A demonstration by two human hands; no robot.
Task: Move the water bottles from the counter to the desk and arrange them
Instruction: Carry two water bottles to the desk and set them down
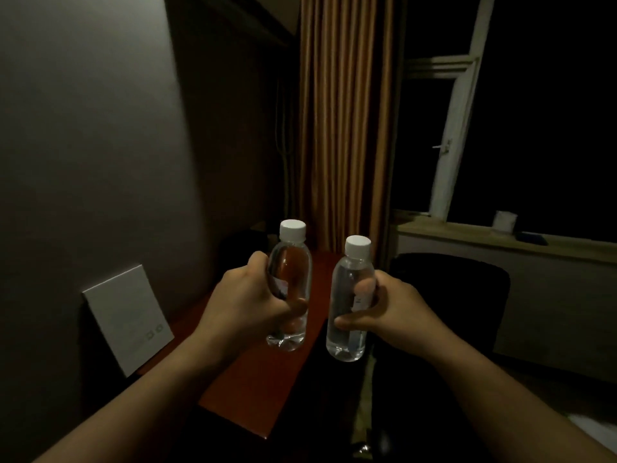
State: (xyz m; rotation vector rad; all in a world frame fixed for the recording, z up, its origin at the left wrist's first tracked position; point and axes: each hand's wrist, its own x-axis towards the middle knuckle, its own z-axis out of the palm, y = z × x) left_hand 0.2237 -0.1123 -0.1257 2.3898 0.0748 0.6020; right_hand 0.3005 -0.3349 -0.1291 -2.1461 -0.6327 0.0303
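Left hand [247, 305] grips one bottle [289, 289]; right hand [390, 309] grips the other bottle [352, 302], both upright above the counter [267, 379]. Risk: the right-hand bottle hangs past the edge and could drop.

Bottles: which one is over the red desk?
The bottle in the left hand, bottle; the right hand's bottle hangs past the desk edge.
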